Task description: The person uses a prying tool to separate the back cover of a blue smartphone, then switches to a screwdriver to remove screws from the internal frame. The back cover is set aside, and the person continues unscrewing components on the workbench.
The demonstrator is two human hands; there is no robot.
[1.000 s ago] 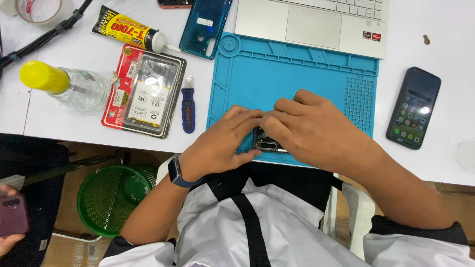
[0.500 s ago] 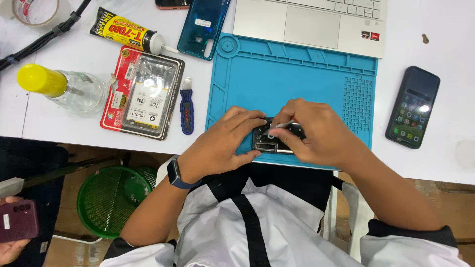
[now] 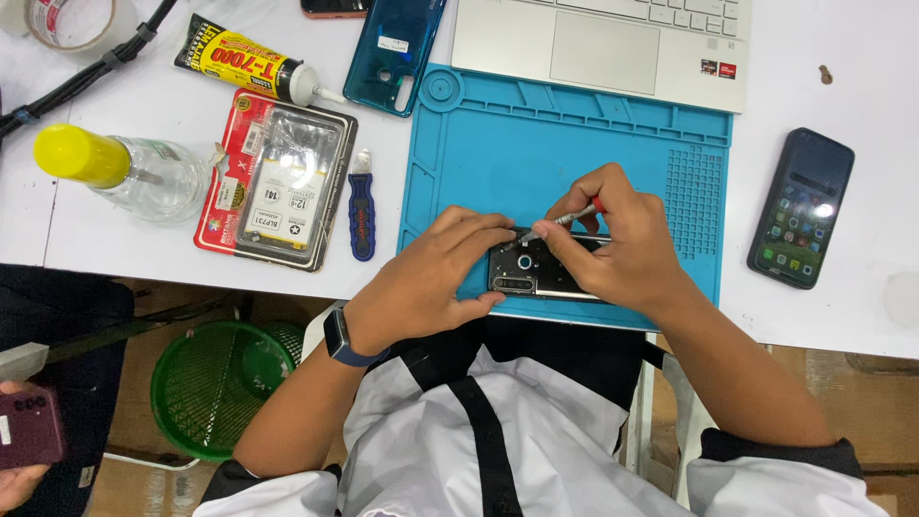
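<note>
An opened black phone [image 3: 536, 270] lies back-up on the near edge of a blue repair mat [image 3: 536, 144]. My left hand [image 3: 436, 278] clamps the phone's left end against the mat. My right hand [image 3: 622, 244] rests over the phone's right half and pinches a thin red-handled tool [image 3: 560, 222], its metal tip pointing down-left at the phone's upper part near the camera ring.
A teal phone back cover [image 3: 392, 53], glue tube [image 3: 244, 69], packaged battery [image 3: 282, 187], small blue pry tool [image 3: 361, 206] and yellow-capped bottle [image 3: 124, 170] lie left of the mat. A laptop [image 3: 613, 43] sits behind, a lit phone [image 3: 801, 208] at right. Another person's hand [image 3: 24, 450] holds a maroon phone.
My right hand has lifted off the phone's left part and shifted right, uncovering the phone's body. The thin tool now shows between its fingers, tip on the phone.
</note>
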